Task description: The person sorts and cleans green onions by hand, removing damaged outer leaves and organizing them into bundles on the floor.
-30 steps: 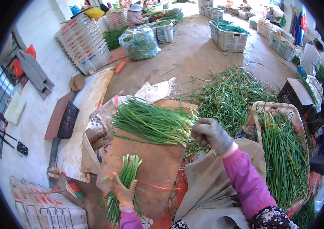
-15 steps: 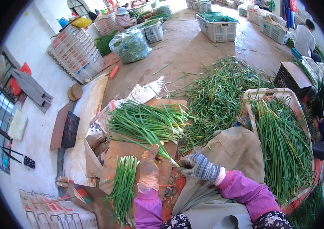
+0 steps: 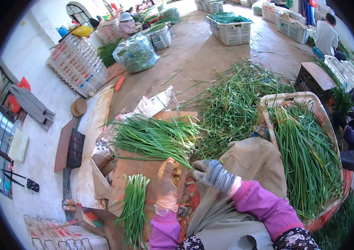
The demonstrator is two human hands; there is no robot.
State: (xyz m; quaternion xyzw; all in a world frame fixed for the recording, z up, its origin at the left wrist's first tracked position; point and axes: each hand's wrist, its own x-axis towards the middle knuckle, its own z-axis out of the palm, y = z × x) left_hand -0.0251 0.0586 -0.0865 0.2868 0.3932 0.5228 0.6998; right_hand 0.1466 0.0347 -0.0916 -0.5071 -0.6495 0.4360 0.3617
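Moved left hand off small bunch, now pinching green stalks with right hand at right edge of brown board, can't tell if gripping with left, maybe cleaning, next needing a gentle pull.

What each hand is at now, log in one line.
left hand: at stalks, grip unclear; right hand: pinching stalks; larger green pile: on brown sheet; small green bunch: left of left hand

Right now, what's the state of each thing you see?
Right hand: pinching green stalks
Left hand: fingers bent, grip unclear
Large pile: loose, spread out
Small bundle: lying flat, stalks aligned
Basket: filled with stalks
Clear bag: bulging with greens
White crates at upper left: stacked
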